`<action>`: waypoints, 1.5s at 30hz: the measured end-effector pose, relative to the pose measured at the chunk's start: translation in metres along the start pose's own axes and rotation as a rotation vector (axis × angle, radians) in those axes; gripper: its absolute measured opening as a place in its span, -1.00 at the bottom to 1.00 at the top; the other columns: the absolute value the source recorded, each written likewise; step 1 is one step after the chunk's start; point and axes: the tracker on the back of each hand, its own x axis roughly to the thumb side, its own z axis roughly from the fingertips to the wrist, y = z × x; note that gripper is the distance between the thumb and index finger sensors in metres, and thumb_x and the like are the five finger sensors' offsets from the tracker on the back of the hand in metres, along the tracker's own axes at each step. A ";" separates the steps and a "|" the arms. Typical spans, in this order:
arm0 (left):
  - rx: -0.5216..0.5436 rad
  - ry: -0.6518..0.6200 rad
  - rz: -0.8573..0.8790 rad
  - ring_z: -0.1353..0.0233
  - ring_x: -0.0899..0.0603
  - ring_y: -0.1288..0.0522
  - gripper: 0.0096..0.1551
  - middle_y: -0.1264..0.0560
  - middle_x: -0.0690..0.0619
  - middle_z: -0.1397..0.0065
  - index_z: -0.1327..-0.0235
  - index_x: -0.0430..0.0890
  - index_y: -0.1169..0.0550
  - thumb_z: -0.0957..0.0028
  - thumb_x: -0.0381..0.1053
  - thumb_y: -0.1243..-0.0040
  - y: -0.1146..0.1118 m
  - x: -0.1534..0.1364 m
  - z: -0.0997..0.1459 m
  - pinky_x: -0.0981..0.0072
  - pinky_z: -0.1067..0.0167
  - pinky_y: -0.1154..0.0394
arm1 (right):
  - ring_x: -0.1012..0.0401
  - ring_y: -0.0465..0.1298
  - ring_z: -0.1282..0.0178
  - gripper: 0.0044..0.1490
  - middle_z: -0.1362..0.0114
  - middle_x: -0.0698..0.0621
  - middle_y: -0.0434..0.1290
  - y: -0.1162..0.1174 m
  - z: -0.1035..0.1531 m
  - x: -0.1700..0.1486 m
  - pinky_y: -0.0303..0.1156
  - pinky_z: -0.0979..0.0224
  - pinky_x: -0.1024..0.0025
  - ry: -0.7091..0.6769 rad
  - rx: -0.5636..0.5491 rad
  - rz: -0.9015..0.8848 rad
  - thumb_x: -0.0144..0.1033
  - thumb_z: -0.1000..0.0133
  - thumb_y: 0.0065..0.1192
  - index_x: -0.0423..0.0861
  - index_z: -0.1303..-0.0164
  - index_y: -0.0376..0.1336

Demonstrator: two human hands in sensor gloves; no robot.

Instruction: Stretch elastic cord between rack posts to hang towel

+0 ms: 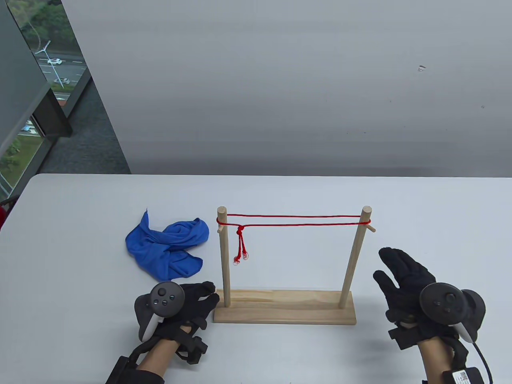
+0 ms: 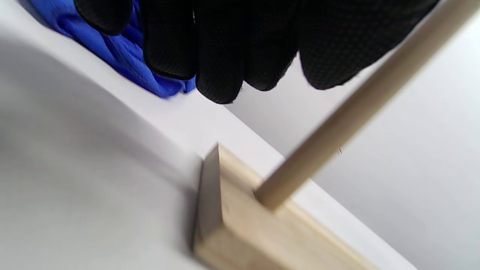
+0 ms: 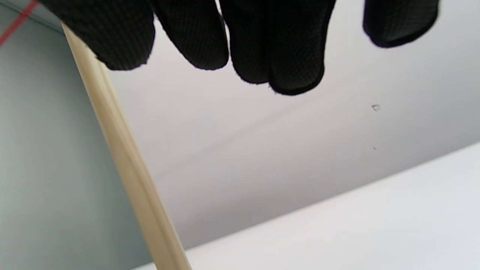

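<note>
A wooden rack [image 1: 285,306] stands on the table with a left post [image 1: 224,256] and a right post [image 1: 354,256]. A red elastic cord [image 1: 296,221] runs doubled between the post tops, knotted by the left post with its ends hanging down. A crumpled blue towel [image 1: 168,248] lies left of the rack. My left hand [image 1: 196,300] is by the base's left end, fingers curled and holding nothing; the left wrist view shows the base corner [image 2: 221,210], the post [image 2: 337,131] and the towel [image 2: 123,56]. My right hand [image 1: 396,272] is open, fingers spread, right of the right post [image 3: 127,165].
The white table [image 1: 80,304] has bare surface in front of and to the right of the rack. A grey wall stands behind the table's far edge. A window is at the far left.
</note>
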 end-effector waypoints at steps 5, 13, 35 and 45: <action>0.071 0.071 -0.036 -0.33 -0.27 -0.56 -0.37 -0.66 0.03 -0.29 -0.15 0.03 -0.63 0.13 0.30 -0.44 0.028 -0.006 -0.009 -0.23 -0.33 -0.39 | -0.15 0.36 -0.47 -0.13 -0.54 -0.23 0.20 0.034 0.010 -0.027 0.08 -0.36 -0.47 0.083 0.102 0.059 0.14 -0.06 0.16 -0.07 -0.49 0.09; -0.002 0.182 -0.223 -0.62 -0.33 -0.24 0.03 -0.25 -0.05 -0.68 -0.54 0.08 -0.30 0.18 0.33 -0.49 0.052 -0.017 -0.052 -0.38 -0.48 -0.13 | -0.19 0.28 -0.50 -0.12 -0.56 -0.26 0.12 0.054 0.013 -0.041 0.01 -0.37 -0.48 0.163 0.232 0.027 0.11 -0.07 0.15 -0.11 -0.50 0.06; -0.318 0.453 -0.461 -0.61 -0.36 -0.20 0.51 0.09 -0.06 -0.75 -0.63 0.18 0.10 0.39 0.48 -0.58 0.039 -0.052 -0.158 -0.53 -0.40 -0.24 | -0.22 0.14 -0.59 -0.07 -0.62 -0.25 -0.02 0.046 0.015 -0.040 -0.11 -0.38 -0.51 0.195 0.169 0.123 0.13 -0.07 0.14 -0.07 -0.55 -0.02; -0.239 0.419 -0.524 -0.40 -0.33 -0.39 0.05 -0.27 -0.02 -0.60 -0.52 0.26 -0.26 0.25 0.31 -0.55 0.022 -0.061 -0.165 -0.33 -0.31 -0.39 | -0.22 0.15 -0.59 -0.08 -0.61 -0.25 0.00 0.045 0.015 -0.042 -0.10 -0.38 -0.51 0.198 0.161 0.118 0.13 -0.06 0.14 -0.07 -0.54 -0.01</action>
